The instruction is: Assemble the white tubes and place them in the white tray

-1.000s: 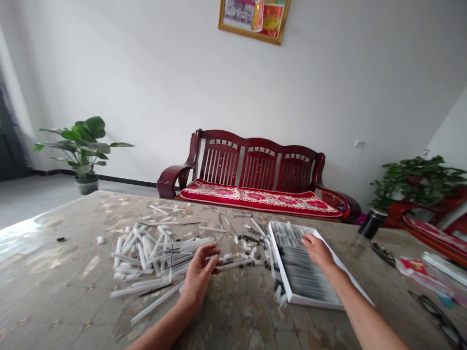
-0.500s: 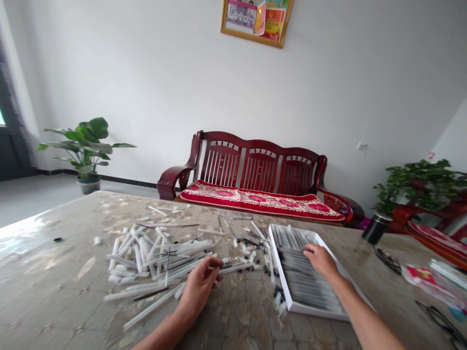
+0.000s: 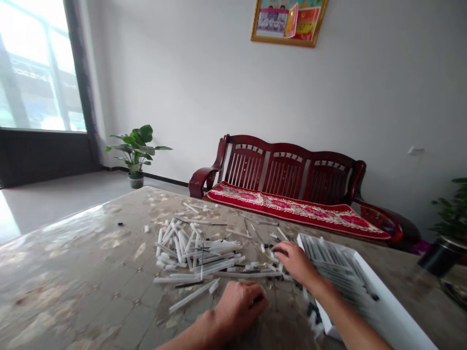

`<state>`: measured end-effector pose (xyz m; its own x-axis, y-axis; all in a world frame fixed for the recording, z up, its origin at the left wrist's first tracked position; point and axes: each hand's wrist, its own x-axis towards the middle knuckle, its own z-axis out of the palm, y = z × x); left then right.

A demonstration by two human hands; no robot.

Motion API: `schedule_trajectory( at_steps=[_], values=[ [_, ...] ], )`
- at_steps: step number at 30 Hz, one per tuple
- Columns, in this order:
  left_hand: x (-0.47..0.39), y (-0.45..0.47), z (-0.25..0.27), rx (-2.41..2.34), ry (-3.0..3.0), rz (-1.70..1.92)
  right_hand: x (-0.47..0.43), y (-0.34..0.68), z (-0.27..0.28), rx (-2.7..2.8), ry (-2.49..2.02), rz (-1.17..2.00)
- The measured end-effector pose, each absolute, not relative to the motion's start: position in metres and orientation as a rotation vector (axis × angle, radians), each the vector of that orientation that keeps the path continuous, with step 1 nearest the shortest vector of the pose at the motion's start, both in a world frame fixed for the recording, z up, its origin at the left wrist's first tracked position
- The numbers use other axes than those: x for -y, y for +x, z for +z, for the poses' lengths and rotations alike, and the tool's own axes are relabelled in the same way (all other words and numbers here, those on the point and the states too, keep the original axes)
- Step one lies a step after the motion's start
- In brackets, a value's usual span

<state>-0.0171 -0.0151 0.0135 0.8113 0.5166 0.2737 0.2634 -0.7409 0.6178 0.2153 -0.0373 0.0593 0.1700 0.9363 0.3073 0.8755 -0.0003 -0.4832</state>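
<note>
My left hand [image 3: 242, 304] rests on the tabletop, fingers curled in; whether anything is inside the curl is hidden. My right hand [image 3: 294, 262] reaches left over loose small parts beside the white tray [image 3: 321, 321], with its fingers stretched out and nothing visibly in them. Inside the tray lie rows of slim clear tubes [image 3: 339, 272], pen-like, some with black ends. A heap of whitish plastic tubes [image 3: 182, 243] spreads left of my hands. Thin dark rods [image 3: 189, 284] lie among them. Small black and white caps [image 3: 314, 316] are scattered along the tray's left side.
The patterned table [image 3: 91, 282] extends to the left. Behind it stands a dark red wooden bench [image 3: 288, 170] with a red runner [image 3: 292, 206]. A potted plant [image 3: 136, 150] is on the floor at left; a black pot [image 3: 443, 255] with foliage is at right.
My right hand has left the inside of the tray and moved left to the loose parts. My left hand has drawn back nearer to me, curled tighter. The view has swung left.
</note>
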Motion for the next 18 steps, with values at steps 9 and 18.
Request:
schedule_trajectory(
  at_steps=[9, 18],
  values=[
    [0.005, -0.012, 0.000, -0.666, 2.490, 0.574, -0.037, 0.114, 0.043, 1.980, -1.965, 0.104],
    [0.003, -0.008, -0.005, -0.694, 2.401, 0.603, -0.046, 0.107, 0.039, 2.101, -2.007, -0.020]
  ],
)
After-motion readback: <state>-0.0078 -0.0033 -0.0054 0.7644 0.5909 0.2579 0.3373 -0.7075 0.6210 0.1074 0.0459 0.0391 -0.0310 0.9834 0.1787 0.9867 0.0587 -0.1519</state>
